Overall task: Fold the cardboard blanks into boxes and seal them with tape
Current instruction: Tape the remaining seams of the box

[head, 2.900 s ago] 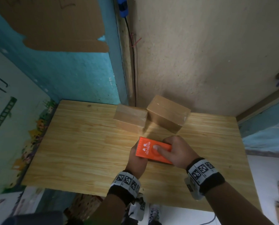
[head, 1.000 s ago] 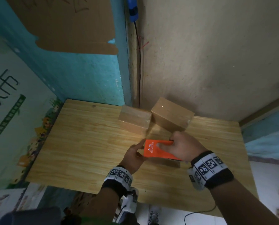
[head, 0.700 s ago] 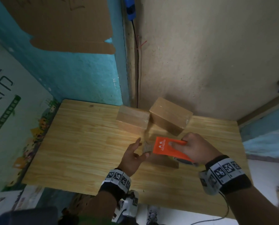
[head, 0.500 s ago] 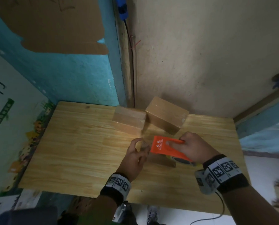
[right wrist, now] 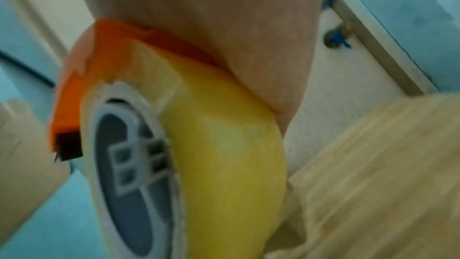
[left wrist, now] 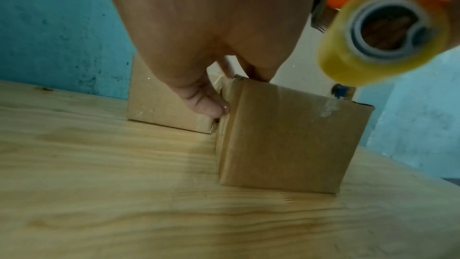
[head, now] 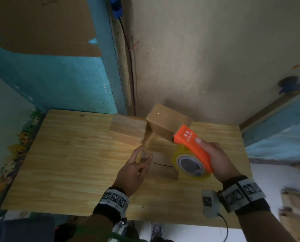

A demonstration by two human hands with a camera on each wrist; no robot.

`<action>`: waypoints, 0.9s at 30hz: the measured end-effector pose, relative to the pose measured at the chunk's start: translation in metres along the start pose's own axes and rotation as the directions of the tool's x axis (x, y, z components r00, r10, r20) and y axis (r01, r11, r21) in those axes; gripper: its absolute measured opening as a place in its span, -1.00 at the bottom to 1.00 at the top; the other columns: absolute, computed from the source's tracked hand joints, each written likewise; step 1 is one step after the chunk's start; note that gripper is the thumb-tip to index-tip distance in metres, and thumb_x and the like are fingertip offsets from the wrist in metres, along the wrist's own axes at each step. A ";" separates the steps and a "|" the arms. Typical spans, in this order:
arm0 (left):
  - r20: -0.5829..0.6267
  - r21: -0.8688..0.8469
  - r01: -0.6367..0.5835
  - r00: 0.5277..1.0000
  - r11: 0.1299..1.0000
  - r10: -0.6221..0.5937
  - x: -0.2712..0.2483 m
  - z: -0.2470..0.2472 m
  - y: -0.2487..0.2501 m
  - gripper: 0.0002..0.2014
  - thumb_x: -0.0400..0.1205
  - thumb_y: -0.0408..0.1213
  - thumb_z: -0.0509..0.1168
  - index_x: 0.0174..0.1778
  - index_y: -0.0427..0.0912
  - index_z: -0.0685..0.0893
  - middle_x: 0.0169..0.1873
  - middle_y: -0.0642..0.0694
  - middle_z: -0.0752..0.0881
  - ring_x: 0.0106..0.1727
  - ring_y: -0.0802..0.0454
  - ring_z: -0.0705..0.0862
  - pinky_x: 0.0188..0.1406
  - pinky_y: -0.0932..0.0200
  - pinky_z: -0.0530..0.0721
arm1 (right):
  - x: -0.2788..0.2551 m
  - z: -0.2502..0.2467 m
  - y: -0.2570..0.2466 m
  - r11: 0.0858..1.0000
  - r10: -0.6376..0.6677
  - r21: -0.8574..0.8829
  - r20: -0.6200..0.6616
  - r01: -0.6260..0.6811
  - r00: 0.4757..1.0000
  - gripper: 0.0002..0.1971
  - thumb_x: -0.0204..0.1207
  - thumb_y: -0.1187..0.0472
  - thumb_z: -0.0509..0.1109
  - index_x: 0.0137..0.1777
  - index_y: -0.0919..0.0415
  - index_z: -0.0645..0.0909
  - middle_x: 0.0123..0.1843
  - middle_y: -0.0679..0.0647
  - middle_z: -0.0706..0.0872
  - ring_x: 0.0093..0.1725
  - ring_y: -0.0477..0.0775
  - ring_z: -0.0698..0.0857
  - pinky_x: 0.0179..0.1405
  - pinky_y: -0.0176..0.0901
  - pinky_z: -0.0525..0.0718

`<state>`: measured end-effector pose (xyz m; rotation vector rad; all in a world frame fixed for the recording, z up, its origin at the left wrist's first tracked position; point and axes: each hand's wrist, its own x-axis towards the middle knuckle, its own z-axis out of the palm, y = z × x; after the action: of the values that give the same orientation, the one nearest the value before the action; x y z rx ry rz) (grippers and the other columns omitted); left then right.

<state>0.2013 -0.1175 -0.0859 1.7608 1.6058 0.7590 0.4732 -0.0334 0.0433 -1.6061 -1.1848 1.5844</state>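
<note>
Right grip (head: 214,158) wraps the orange tape dispenser (head: 191,147), lifted above the counter (head: 67,163); left grip (head: 135,166), fingers loosely spread, touches the small cardboard box (left wrist: 286,135) standing near two finished boxes (head: 145,126)

both forearms reach in from the near edge, each wrist wrapped in a dark band with black-and-white square markers. the left hand (head: 134,169) is out ahead of its wrist, back of the hand up, fingers loosely spread and lightly bent, thumb out to the left; in the left wrist view its thumb tip and fingertips (left wrist: 211,109) touch the upper left edge of a small cardboard box (left wrist: 286,135). the right hand (head: 215,158) is raised to the right of the left, its fingers curled round an orange tape dispenser (head: 191,145), thumb laid flat along the top.
</note>
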 end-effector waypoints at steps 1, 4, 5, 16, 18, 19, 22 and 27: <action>0.004 0.070 -0.017 1.000 0.997 0.017 0.001 -0.002 0.007 -0.66 0.78 -0.11 0.25 0.44 0.23 0.71 0.75 0.39 0.01 0.19 0.33 0.70 -0.12 0.17 0.81 | 0.000 0.004 -0.001 0.992 0.022 0.120 0.034 -0.026 0.999 -0.44 0.64 -0.21 0.45 0.05 0.38 0.85 -0.10 0.37 0.87 -0.16 0.34 0.87 -0.01 0.12 0.80; 0.034 0.185 0.011 0.999 0.983 -0.018 0.007 -0.006 0.021 -0.67 0.78 -0.04 0.19 0.41 0.26 0.73 0.74 0.47 -0.04 0.39 0.32 0.52 -0.08 0.19 0.72 | 0.000 0.018 -0.002 0.895 0.049 0.432 0.156 -0.113 0.987 -0.56 0.84 -0.01 0.19 0.13 0.30 0.80 -0.20 0.23 0.84 -0.26 0.11 0.85 -0.24 -0.08 0.83; 0.037 0.203 0.024 0.999 0.979 -0.032 0.009 -0.007 0.023 -0.68 0.78 -0.02 0.19 0.39 0.27 0.73 0.74 0.44 0.02 0.42 0.25 0.49 -0.01 0.14 0.73 | 0.001 0.022 -0.002 0.863 0.058 0.489 0.159 -0.130 0.986 -0.56 0.85 0.03 0.16 0.07 0.30 0.79 -0.25 0.21 0.83 -0.32 0.09 0.83 -0.30 -0.10 0.83; -0.020 0.180 -0.100 0.994 0.979 0.105 0.018 -0.004 0.019 -0.67 0.57 -0.37 0.42 0.20 0.07 0.74 0.30 0.00 0.45 0.16 0.10 0.38 0.18 0.10 0.61 | 0.011 0.035 0.014 0.801 0.041 0.568 0.263 -0.189 0.964 -0.50 0.62 0.00 0.41 0.34 0.43 0.68 0.11 0.43 0.77 0.07 0.41 0.78 0.20 0.27 0.78; 0.023 0.216 -0.132 0.991 0.967 0.130 0.018 -0.002 0.017 -0.74 0.60 -0.35 0.35 0.11 0.05 0.79 0.30 0.02 0.50 0.18 0.03 0.42 0.18 0.06 0.62 | 0.013 0.035 0.016 0.801 0.037 0.568 0.264 -0.186 0.964 -0.38 0.55 -0.03 0.56 0.42 0.46 0.62 0.15 0.45 0.73 0.11 0.43 0.75 0.25 0.31 0.75; 0.040 0.241 -0.135 0.991 0.961 0.129 0.016 -0.002 0.015 -0.77 0.60 -0.31 0.32 0.06 0.04 0.81 0.31 0.02 0.51 0.20 0.00 0.44 0.20 0.02 0.63 | 0.013 0.035 0.016 0.800 0.026 0.572 0.269 -0.182 0.963 -0.38 0.56 -0.04 0.56 0.42 0.46 0.62 0.15 0.45 0.73 0.11 0.43 0.75 0.25 0.30 0.75; 0.049 0.244 -0.106 0.994 0.964 0.097 0.012 -0.001 0.012 -0.73 0.62 -0.23 0.25 0.06 0.07 0.83 0.33 0.05 0.49 0.24 -0.02 0.43 0.26 0.09 0.57 | 0.013 0.034 0.013 0.826 0.018 0.537 0.272 -0.168 0.962 -0.57 0.76 0.04 0.20 0.05 0.32 0.84 -0.07 0.33 0.83 -0.08 0.27 0.85 0.01 0.12 0.85; 0.057 0.219 -0.081 0.996 0.972 0.070 0.014 -0.002 0.015 -0.73 0.62 -0.24 0.28 0.12 0.09 0.83 0.33 0.07 0.49 0.27 0.01 0.41 0.27 0.16 0.54 | 0.010 0.035 0.007 0.836 0.037 0.510 0.316 -0.202 0.948 -0.39 0.84 0.11 0.03 -0.18 0.19 0.91 -0.20 0.22 0.86 -0.20 0.15 0.87 -0.15 -0.03 0.85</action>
<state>0.2108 -0.1048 -0.0730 1.9922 1.6507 0.5842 0.4396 -0.0337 0.0286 -1.1156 -0.6773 2.0670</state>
